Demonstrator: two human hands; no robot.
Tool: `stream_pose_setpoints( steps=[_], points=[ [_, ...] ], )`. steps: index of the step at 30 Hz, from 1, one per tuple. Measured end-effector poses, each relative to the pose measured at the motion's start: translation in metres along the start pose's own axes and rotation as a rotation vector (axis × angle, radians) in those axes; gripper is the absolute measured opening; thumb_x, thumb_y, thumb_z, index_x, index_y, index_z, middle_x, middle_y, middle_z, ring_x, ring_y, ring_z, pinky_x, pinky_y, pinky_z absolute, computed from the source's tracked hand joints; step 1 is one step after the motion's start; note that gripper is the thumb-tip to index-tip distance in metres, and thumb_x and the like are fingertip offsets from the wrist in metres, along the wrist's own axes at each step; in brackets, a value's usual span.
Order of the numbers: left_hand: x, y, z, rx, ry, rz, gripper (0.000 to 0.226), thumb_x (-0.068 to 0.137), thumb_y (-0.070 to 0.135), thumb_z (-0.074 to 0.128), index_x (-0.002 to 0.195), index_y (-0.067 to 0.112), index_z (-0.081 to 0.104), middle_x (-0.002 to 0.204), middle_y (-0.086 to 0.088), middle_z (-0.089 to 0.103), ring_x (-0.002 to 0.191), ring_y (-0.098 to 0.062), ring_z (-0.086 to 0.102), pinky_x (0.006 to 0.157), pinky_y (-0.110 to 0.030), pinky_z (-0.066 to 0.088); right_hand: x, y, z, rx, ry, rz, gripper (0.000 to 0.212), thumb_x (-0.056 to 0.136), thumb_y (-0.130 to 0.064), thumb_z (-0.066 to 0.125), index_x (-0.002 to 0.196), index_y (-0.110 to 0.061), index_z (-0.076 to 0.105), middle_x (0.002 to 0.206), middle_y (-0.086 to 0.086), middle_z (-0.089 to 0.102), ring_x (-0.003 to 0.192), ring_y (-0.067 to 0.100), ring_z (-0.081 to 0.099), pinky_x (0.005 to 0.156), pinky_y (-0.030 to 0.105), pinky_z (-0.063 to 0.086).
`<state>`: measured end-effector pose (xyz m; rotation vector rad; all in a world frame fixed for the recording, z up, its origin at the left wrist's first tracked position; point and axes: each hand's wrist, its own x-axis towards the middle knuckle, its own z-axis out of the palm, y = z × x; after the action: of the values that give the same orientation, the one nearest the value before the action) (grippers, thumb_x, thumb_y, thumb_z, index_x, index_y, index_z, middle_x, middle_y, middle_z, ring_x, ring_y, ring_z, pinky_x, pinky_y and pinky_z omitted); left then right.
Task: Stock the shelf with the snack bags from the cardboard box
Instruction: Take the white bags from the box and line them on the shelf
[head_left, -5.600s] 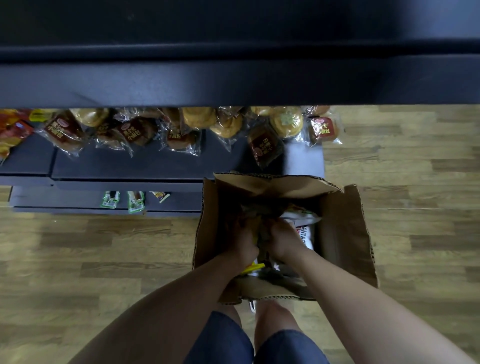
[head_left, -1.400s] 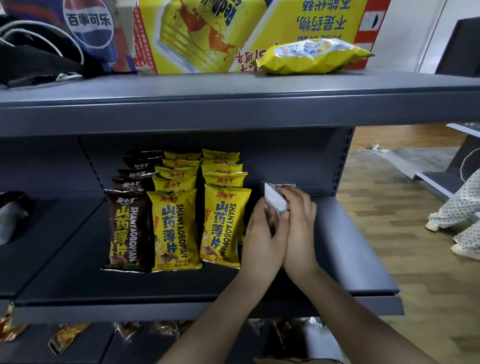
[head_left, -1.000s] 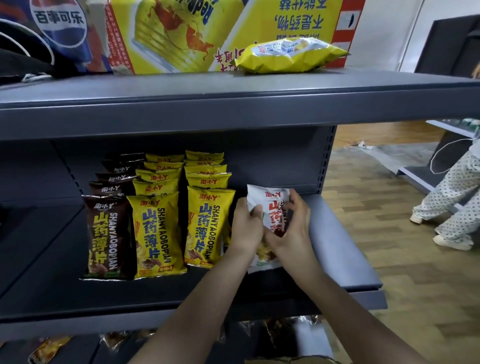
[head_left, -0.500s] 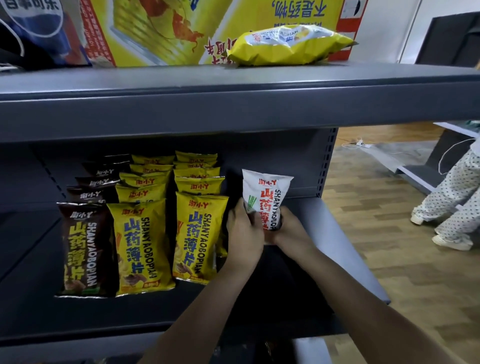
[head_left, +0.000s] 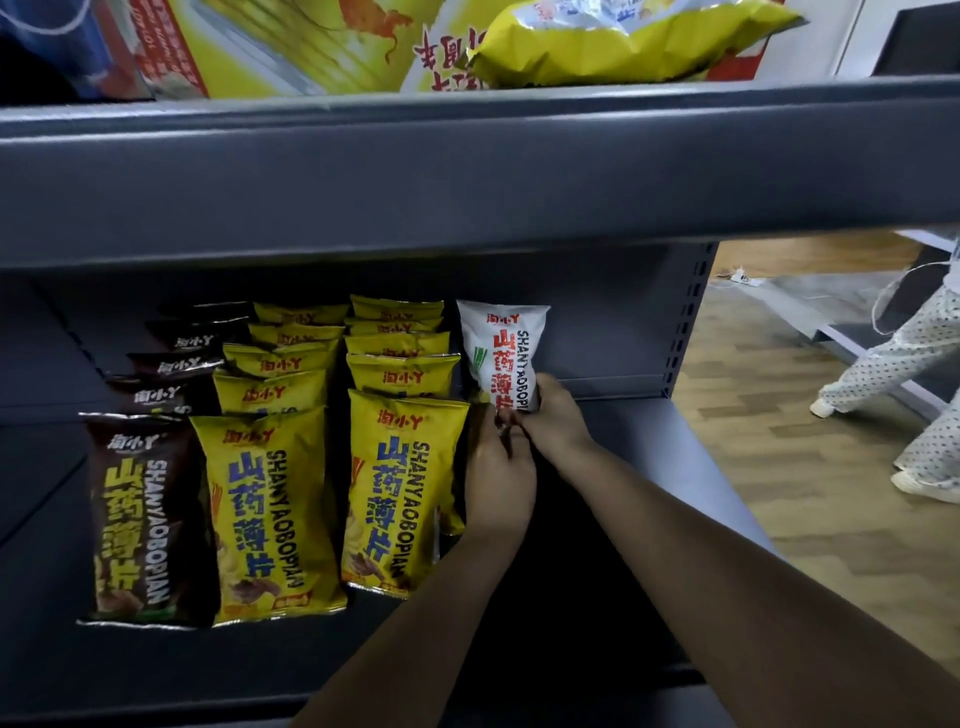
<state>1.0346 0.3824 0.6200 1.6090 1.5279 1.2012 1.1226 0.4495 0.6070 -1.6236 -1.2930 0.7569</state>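
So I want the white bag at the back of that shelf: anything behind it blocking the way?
Nothing visible. The white bag, held low by both hands, already stands near the shelf's back panel, right of the yellow bags.

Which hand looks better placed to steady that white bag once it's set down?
Probably the right hand: it already grips the white snack bag at its base, while the left hand sits lower, beside the yellow bags.

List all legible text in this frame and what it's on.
"SHANYAOBOPIAN": white bag, held by both hands.
"SHANYAOBOPIAN": front yellow bags.
"SHANYAOBOPIAN": front brown bag.
Chinese brand and name characters: on every bag.
Upside-down Chinese characters: yellow carton on the top shelf.
Top-shelf yellow bag: unreadable.
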Motion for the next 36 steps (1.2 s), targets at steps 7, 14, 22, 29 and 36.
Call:
stream_pose_setpoints(
  steps=[7, 14, 22, 29, 36],
  points=[
    [0.013, -0.002, 0.001, -0.044, 0.000, -0.100, 0.040, 0.102, 0.022, 0.033, 0.141, 0.016, 0.038, 0.141, -0.007, 0.046, 0.128, -0.022, 0.044, 0.094, -0.021, 0.033, 0.010, 0.012, 0.018, 0.045, 0.003, -0.009, 0.032, 0.074, -0.026, 0.073, 0.104, -0.016, 0.065, 0.097, 0.001, 0.072, 0.094, 0.017, 0.067, 0.087, 0.036, 0.053],
    [0.015, -0.008, 0.002, 0.005, -0.008, -0.086, 0.042, 0.101, 0.023, 0.033, 0.140, 0.012, 0.039, 0.143, -0.009, 0.044, 0.130, -0.023, 0.042, 0.103, -0.026, 0.032, 0.003, 0.009, 0.016, -0.039, 0.022, -0.037, 0.023, 0.080, -0.024, 0.069, 0.099, -0.011, 0.067, 0.093, 0.002, 0.071, 0.091, 0.016, 0.065, 0.079, 0.027, 0.050],
    [-0.012, -0.006, -0.011, 0.078, -0.034, 0.132, 0.040, 0.094, 0.011, 0.045, 0.134, 0.012, 0.048, 0.132, -0.010, 0.055, 0.123, -0.024, 0.050, 0.101, -0.027, 0.037, -0.041, -0.002, 0.009, 0.146, 0.224, -0.048, 0.024, 0.084, 0.005, 0.053, 0.108, 0.004, 0.059, 0.100, 0.009, 0.061, 0.078, 0.007, 0.054, 0.060, 0.005, 0.038],
    [-0.049, 0.005, -0.043, 0.050, -0.081, 0.509, 0.043, 0.084, 0.016, 0.034, 0.120, 0.013, 0.058, 0.124, -0.001, 0.058, 0.117, -0.011, 0.053, 0.099, -0.014, 0.039, -0.103, -0.016, 0.003, 0.274, 0.131, -0.241, 0.013, 0.083, -0.025, 0.053, 0.092, -0.017, 0.058, 0.084, -0.008, 0.058, 0.080, 0.007, 0.056, 0.069, 0.014, 0.044],
    [-0.071, -0.009, -0.087, 0.130, 0.169, 0.665, 0.059, 0.070, 0.000, 0.035, 0.125, 0.014, 0.049, 0.135, -0.001, 0.044, 0.130, -0.017, 0.037, 0.111, -0.033, 0.030, -0.143, -0.014, 0.019, 0.174, -0.066, -0.326, 0.032, 0.083, -0.025, 0.064, 0.112, -0.022, 0.052, 0.112, 0.002, 0.059, 0.106, 0.011, 0.057, 0.091, 0.027, 0.046]
  ],
)
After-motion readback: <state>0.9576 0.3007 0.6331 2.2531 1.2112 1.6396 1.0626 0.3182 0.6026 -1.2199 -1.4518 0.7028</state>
